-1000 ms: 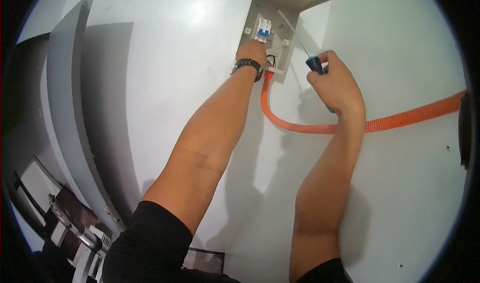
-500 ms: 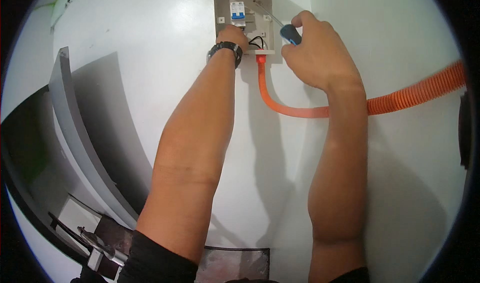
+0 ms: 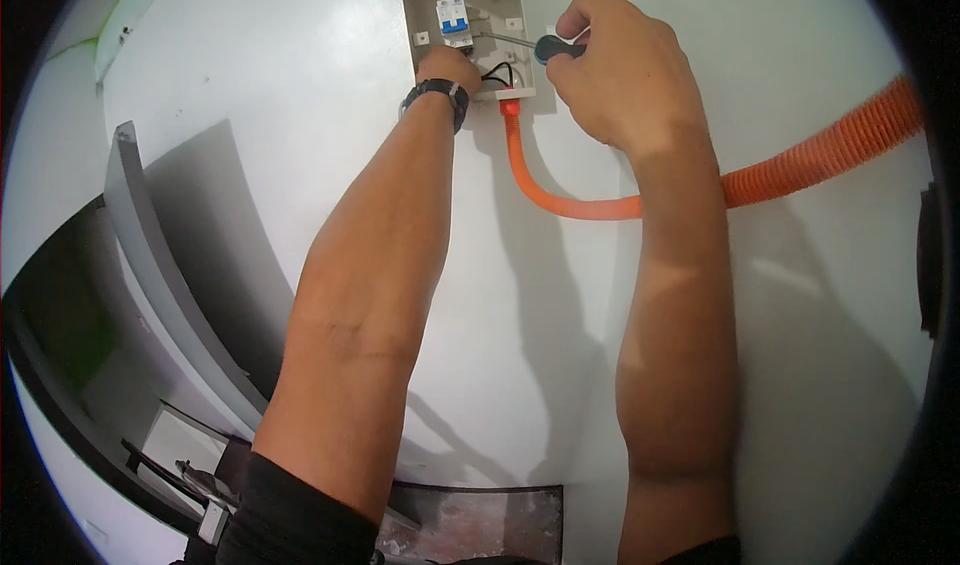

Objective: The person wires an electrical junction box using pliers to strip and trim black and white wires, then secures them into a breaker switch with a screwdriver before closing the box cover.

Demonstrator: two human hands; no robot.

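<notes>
Clock positions read from the middle of the head view. At 12 o'clock, cut by the top edge: shallow beige wall box (image 3: 500, 0), interior exposed. Inside it, a white circuit breaker (image 3: 453, 20) with blue toggles, left of the box's centre line, tilted slightly.

Left hand (image 3: 447, 65) at 12 o'clock, just under the breaker at its 6 o'clock end, knuckles overlapping the box's lower part. Fingers hidden behind the back of the hand; cannot tell whether they grip anything. Dark wristwatch (image 3: 437, 93) on that wrist.

Right hand (image 3: 625, 75) at 1 o'clock, clenched round the handle of a screwdriver (image 3: 558, 49), dark with blue. Shaft runs from the handle toward 9 o'clock, across the box interior; tip close by the breaker's lower 4 o'clock side. Contact too small to judge.

Black wires (image 3: 508, 67) loop inside the box, at the left hand's 3 o'clock. Orange corrugated conduit (image 3: 575, 208) meets the box's bottom edge, drops, curves, passes behind the right forearm and climbs out at 2 o'clock.

Wall (image 3: 530, 365) pale, shadows of the arms on it. Tall grey panel (image 3: 160, 245) at 9 o'clock, bowed by the lens. Dark fixture (image 3: 928, 265) at the 3 o'clock rim.
</notes>
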